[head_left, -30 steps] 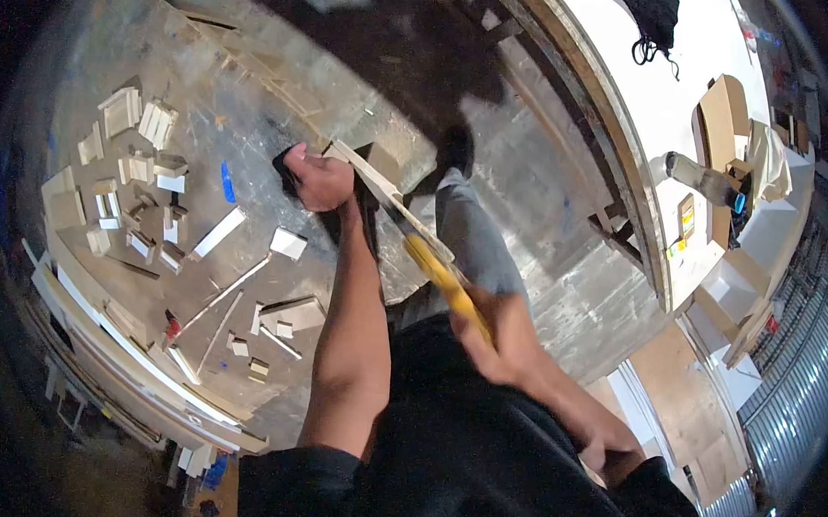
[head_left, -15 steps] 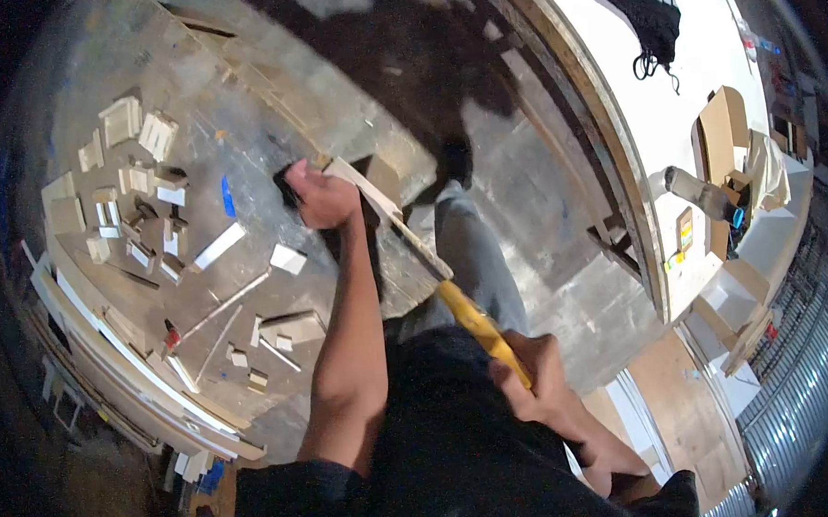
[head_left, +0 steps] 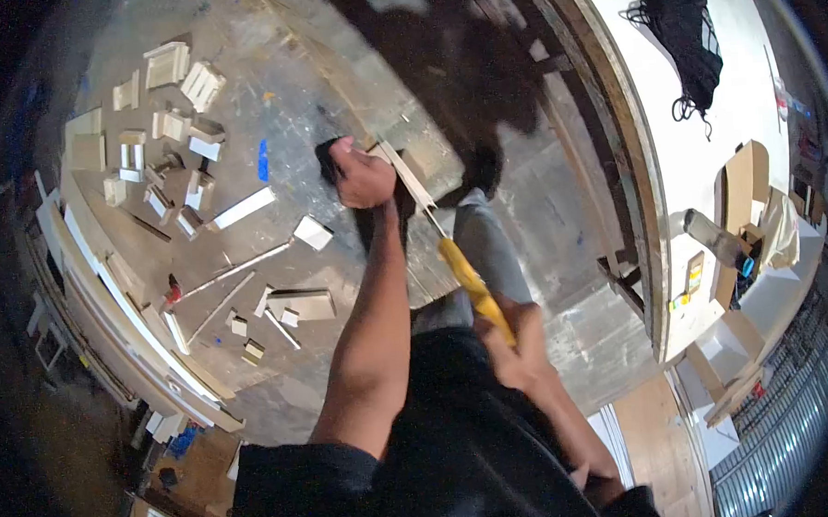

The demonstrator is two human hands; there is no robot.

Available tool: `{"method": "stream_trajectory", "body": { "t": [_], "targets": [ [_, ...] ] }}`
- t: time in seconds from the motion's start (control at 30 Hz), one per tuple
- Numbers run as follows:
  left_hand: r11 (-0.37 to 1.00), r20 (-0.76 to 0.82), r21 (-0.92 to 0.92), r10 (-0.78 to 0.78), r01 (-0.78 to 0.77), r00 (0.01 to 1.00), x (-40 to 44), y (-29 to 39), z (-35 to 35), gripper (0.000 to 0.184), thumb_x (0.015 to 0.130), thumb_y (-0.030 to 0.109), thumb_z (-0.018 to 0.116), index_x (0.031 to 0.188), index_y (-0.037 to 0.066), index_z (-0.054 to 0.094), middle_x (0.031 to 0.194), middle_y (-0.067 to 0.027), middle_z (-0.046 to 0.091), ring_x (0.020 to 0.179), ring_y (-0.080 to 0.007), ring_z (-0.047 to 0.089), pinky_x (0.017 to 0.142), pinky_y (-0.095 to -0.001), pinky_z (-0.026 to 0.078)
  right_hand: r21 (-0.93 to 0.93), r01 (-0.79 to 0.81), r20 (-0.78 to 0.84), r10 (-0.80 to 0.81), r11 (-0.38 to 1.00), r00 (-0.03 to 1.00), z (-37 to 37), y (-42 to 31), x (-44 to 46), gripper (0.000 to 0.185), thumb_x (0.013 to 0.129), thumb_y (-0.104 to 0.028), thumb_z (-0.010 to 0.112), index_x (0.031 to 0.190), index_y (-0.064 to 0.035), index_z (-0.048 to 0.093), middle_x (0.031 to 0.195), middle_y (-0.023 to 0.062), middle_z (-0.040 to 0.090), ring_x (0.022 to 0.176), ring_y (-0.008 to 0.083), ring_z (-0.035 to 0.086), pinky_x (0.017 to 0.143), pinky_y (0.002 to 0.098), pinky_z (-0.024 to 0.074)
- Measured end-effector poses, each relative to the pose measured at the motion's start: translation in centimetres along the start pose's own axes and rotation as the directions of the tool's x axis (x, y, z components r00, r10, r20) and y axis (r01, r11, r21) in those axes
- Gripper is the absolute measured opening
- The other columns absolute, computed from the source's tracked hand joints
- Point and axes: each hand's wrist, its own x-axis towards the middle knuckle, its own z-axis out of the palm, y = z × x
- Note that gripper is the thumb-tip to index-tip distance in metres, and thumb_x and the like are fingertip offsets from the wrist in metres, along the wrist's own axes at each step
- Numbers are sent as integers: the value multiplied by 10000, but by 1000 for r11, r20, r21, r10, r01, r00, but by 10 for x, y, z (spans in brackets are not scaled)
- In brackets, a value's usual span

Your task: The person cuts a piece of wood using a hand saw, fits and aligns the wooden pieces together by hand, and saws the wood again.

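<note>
while the right hand (head_left: pixel 515 351) wraps its fingers closely around the yellow-handled tool (head_left: pixel 473 284), probably a saw seen nearly edge-on, the left hand (head_left: pixel 367 179) lies beside the far end of a pale wooden strip (head_left: pixel 404 174). the left fingers are curled inward with the thumb standing out; i cannot tell whether they pinch the wood or only press next to it. the strip lies at what looks like the right edge of the stained grey surface (head_left: pixel 297 116), slanting toward the person, and the tool's thin metal part meets, or nearly meets, its near end.

the likeliest trouble, i judge, is the strip twisting or sliding, since it is narrow and its only visible steadying is at the far end; a sideways push on the handle could cause that. because the tool points along the wood toward the left hand, a jump of the metal could catch the knuckles. a slip off the right side could strike the grey-trousered leg (head_left: pixel 487 246), which is just beside the tool in this view. too much force near an unsupported end might also split the wood, though the support beneath is hidden. the wooden blocks (head_left: pixel 167 64) toward the surface's left edge are well apart and pose little hazard.
</note>
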Motion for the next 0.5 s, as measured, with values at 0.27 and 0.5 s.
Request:
{"method": "stream_trajectory", "body": {
  "t": [0.27, 0.5],
  "targets": [
    [998, 35, -55, 9, -8, 999, 6, 2, -3, 191, 932, 110, 557, 1081, 210, 622, 903, -121, 716, 810, -415, 685, 631, -522, 490, -8, 25, 51, -24, 1000, 998, 7, 11, 5, 333, 943, -252, 576, 1065, 56, 608, 744, 114, 568, 683, 216, 565, 686, 363, 466],
    [1000, -8, 3, -12, 12, 1000, -8, 7, -16, 176, 918, 115, 570, 1054, 210, 631, 874, -124, 726, 775, -411, 686, 604, -537, 469, 182, -172, 89, 158, 968, 983, -22, 5, -69, 341, 971, -267, 484, 1037, 47, 601, 809, 76, 583, 753, 155, 566, 712, 304, 436]
  ]
}}
